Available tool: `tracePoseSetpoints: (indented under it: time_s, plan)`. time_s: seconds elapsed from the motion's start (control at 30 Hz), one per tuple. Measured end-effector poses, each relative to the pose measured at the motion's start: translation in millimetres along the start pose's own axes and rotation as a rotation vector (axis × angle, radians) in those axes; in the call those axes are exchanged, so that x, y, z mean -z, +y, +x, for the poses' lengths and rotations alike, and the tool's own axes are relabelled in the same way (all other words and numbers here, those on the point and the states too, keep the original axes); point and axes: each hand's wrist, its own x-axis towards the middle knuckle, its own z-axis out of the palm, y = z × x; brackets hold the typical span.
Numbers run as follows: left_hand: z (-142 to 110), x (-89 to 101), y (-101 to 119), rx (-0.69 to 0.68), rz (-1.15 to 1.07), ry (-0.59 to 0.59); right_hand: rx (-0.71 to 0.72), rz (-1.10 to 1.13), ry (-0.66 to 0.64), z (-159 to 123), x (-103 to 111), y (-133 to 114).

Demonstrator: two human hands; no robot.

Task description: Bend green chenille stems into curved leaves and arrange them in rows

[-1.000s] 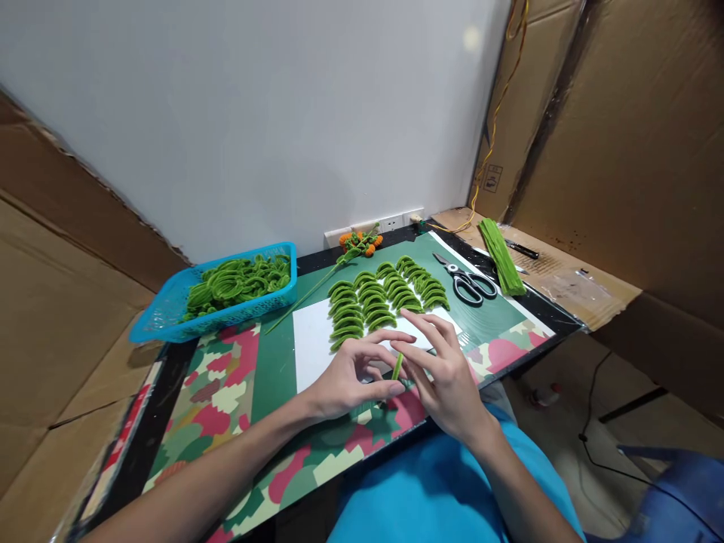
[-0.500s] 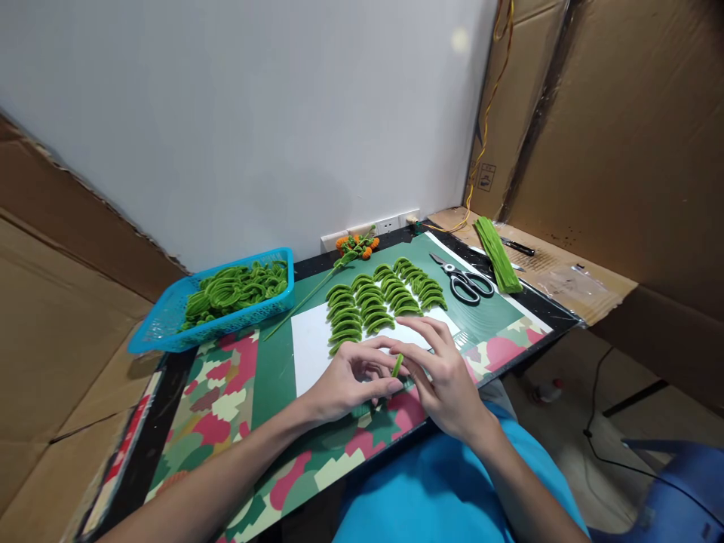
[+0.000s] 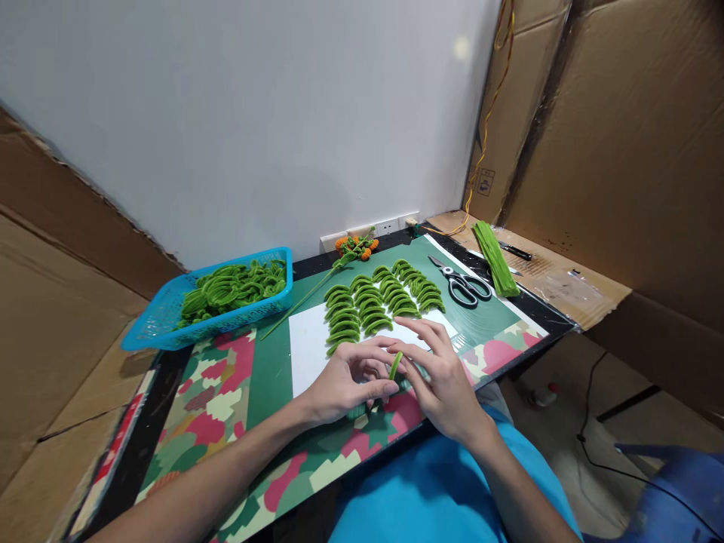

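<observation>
a: the green strip (image 3: 396, 366) has moved slightly: nearly straight one second ago, it now shows a shallow arc. both hands have kept about the same posture.

b: list hand states, left to right.

a: left hand (image 3: 348, 382): fingers curled, thumb and fingers pinching the strip's lower end. right hand (image 3: 445, 375): partly open, fingers spread, fingertips at the strip; whether they grip it cannot be told.

b: strip location?

a: between the hands, on the near side of the curved green pieces (image 3: 343, 317), which lie in columns on white paper (image 3: 305, 351).

b: markings?

a: left, blue basket (image 3: 249, 320): rim lettering (image 3: 268, 257), illegible. right, cardboard (image 3: 611, 136): printed mark (image 3: 485, 182), too small to read.
</observation>
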Motion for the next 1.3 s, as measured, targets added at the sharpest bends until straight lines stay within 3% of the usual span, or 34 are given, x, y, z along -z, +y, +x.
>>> tracePoseSetpoints:
  time_s: [0.63, 1.0, 1.3]
  plan:
    - [-1, 2.4, 2, -0.047, -0.019, 0.013, -0.006, -0.111, -0.004, -4, -5, 1]
    - [-1, 4.7, 1, -0.041, 0.037, 0.015, 0.146, -0.154, 0.272, -4, -14, 4]
    - [1, 4.3, 1, -0.013, 0.011, -0.022, 0.168, -0.066, 0.137, -4, -14, 1]
